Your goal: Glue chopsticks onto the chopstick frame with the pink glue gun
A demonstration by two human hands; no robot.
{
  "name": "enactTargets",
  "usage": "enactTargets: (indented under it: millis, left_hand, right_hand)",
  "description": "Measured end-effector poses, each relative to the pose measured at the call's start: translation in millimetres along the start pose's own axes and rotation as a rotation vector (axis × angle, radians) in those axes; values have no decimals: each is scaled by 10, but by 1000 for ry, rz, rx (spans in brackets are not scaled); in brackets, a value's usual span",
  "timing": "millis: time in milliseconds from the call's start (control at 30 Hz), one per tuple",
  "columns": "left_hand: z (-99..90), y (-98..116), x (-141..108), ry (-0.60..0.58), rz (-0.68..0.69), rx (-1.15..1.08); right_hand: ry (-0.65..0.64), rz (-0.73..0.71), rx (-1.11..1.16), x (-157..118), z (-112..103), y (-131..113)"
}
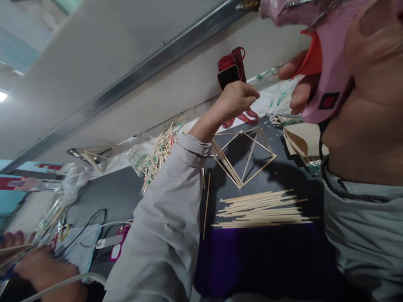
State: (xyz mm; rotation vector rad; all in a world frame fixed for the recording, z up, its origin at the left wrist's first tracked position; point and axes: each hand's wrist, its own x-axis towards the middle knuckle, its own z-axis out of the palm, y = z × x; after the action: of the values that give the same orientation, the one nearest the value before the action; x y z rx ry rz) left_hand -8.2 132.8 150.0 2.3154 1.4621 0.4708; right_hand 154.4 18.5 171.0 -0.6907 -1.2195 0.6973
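Observation:
My right hand (371, 79) is wrapped round a pink glue gun (338, 58) with an orange trigger, close to the camera at the upper right. Above the table, my left hand (239, 98) has its fingers pinched together; anything between them is too small to make out. Just below it stands a frame of thin wooden sticks (252, 157) joined at the corners, partly behind my left forearm. Loose sticks (261, 208) lie side by side nearer to me, at the edge of a dark purple cloth (258, 260).
Behind my left hand are a red bottle (226, 62) and a phone (228, 77). A stick heap (162, 153) lies left of my forearm, brown paper (304, 138) at the right. Another person's hand (44, 264), cables and a second stick frame (99, 157) are at the left.

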Motion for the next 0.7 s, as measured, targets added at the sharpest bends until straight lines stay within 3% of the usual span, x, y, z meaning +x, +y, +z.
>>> enactTargets:
  millis: [133,200,333,533,700]
  left_hand:
    - [-29,-11,29,129,31,61]
    - [-27,-40,87,194,6,101]
    - [-10,-76,141,119,9,186]
    - [-41,-122,-2,39,15,263]
    - [-182,-221,-145,199,77,106]
  right_hand:
    - [-70,30,29,-3,18,-33]
    - [-30,46,37,-16,52,-73]
    - [79,101,-8,-47,104,-131]
    - [25,81,22,-38,91,-111]
    - [65,170,62,-60,212,-104]
